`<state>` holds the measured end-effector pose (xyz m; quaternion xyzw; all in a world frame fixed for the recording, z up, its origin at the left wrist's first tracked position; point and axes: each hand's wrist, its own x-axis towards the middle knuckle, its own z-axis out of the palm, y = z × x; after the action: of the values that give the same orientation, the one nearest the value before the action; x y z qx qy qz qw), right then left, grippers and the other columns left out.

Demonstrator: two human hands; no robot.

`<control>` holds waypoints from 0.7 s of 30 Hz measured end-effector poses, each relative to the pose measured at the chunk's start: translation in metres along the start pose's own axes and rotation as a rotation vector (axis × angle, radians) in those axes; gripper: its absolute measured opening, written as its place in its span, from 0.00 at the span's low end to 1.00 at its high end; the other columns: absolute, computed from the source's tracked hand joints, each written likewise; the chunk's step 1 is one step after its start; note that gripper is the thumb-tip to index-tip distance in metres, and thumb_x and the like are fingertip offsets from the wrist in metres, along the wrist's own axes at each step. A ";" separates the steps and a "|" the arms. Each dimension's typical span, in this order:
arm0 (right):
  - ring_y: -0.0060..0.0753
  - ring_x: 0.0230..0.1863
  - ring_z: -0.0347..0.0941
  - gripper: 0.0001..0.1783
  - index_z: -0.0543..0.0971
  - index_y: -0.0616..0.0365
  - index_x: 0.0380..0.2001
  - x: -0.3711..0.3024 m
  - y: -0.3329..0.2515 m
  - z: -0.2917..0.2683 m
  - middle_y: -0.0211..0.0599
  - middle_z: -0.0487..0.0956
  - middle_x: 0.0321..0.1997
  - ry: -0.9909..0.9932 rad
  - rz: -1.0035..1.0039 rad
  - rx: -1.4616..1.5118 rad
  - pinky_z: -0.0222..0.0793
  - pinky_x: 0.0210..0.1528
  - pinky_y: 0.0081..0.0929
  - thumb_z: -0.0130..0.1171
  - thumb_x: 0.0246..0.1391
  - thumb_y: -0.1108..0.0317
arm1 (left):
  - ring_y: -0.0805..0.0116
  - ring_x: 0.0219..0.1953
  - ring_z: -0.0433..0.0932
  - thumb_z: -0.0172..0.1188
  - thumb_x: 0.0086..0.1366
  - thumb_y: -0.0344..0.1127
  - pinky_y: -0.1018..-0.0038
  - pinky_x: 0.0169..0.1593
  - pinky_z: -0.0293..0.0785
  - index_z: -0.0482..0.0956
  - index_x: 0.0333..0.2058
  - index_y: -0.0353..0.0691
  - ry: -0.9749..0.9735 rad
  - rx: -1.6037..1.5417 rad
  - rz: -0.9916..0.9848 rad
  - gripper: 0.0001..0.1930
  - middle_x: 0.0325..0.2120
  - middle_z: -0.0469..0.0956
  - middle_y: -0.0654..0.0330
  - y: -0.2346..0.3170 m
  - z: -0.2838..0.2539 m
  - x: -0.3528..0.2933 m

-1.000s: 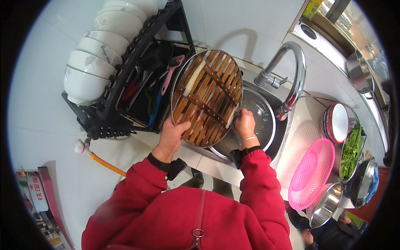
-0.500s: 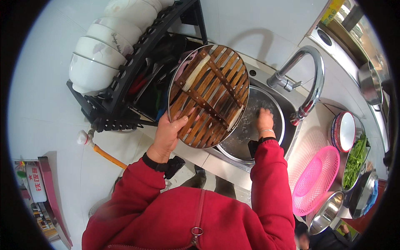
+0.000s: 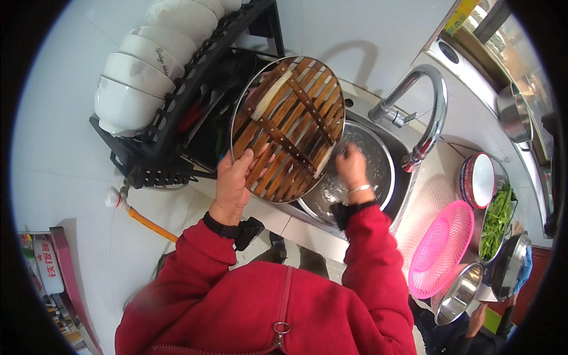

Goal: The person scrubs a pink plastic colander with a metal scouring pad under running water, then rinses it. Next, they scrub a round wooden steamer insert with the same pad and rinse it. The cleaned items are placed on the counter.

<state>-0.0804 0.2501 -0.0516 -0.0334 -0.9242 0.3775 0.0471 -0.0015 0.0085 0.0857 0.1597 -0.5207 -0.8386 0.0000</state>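
Note:
A round steamer rack (image 3: 290, 127) with wooden slats and a metal rim is held tilted above the sink's left edge. My left hand (image 3: 235, 180) grips its lower left rim. My right hand (image 3: 350, 165) is off the rack and reaches down into a steel basin (image 3: 378, 157) in the sink, fingers bent; what it touches is hidden. A curved steel tap (image 3: 423, 112) arches over the basin's right side.
A black dish rack (image 3: 171, 136) with white bowls (image 3: 142, 65) stands at the left. On the right counter are a pink colander (image 3: 441, 248), a red-rimmed bowl (image 3: 480, 180), a tray of green vegetables (image 3: 497, 222) and steel bowls (image 3: 458, 293).
My right hand let go of the steamer rack's right rim and moved down into the steel basin. My left hand keeps holding the rack, now tilted further up and left.

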 end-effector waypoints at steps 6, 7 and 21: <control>0.57 0.41 0.72 0.18 0.74 0.62 0.40 -0.017 0.006 -0.003 0.57 0.76 0.36 0.041 0.095 0.078 0.67 0.45 0.43 0.55 0.42 0.67 | 0.63 0.42 0.78 0.45 0.66 0.31 0.76 0.38 0.73 0.68 0.50 0.38 -0.034 0.069 -0.068 0.15 0.43 0.76 0.56 0.005 -0.001 0.005; 0.56 0.39 0.72 0.17 0.75 0.61 0.39 0.000 0.008 -0.009 0.55 0.76 0.35 0.067 0.054 0.060 0.68 0.43 0.42 0.54 0.43 0.67 | 0.63 0.41 0.78 0.45 0.66 0.31 0.76 0.38 0.74 0.68 0.50 0.38 -0.083 0.046 -0.030 0.15 0.43 0.76 0.56 0.007 -0.003 0.004; 0.31 0.33 0.73 0.27 0.66 0.63 0.51 -0.013 -0.009 -0.016 0.36 0.76 0.34 0.065 0.505 1.560 0.71 0.38 0.29 0.51 0.42 0.82 | 0.59 0.50 0.73 0.49 0.60 0.30 0.69 0.44 0.78 0.60 0.57 0.36 -0.239 -0.061 0.149 0.25 0.48 0.71 0.49 0.031 0.010 0.015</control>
<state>-0.0662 0.2536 -0.0343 -0.2092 -0.3587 0.9097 -0.0028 -0.0236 0.0003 0.1128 0.0196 -0.5018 -0.8647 0.0049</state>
